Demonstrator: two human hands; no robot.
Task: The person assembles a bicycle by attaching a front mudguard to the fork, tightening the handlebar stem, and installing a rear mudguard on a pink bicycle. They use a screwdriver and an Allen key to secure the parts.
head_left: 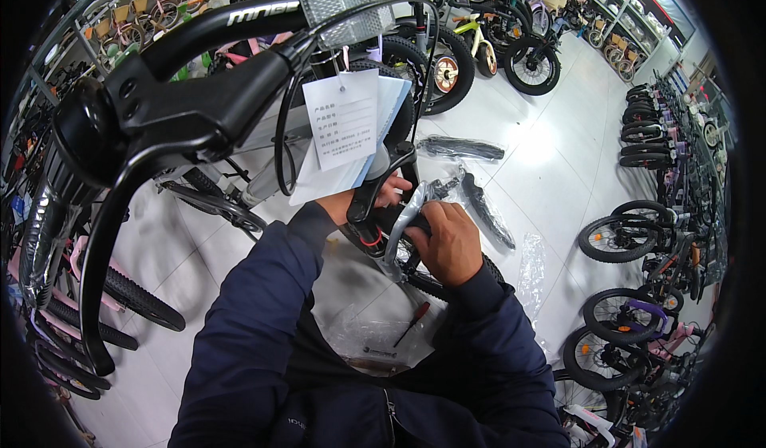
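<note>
The right hand (452,240) is clenched around a grey mudguard (401,228), held against the bicycle fork (381,185) above the front tyre (431,282). The left hand (383,194) is partly hidden behind the fork; its fingers are curled at the fork, grip not clear. A paper tag (345,121) hangs from the handlebar (215,25). A red-handled screwdriver (412,323) lies on the floor (550,169) below, near two wrapped black mudguards (479,201).

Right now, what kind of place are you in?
Most likely a bicycle shop. Rows of bicycles line the white tiled floor, racks hold small bikes, and a paper tag hangs from the handlebar up close.
</note>
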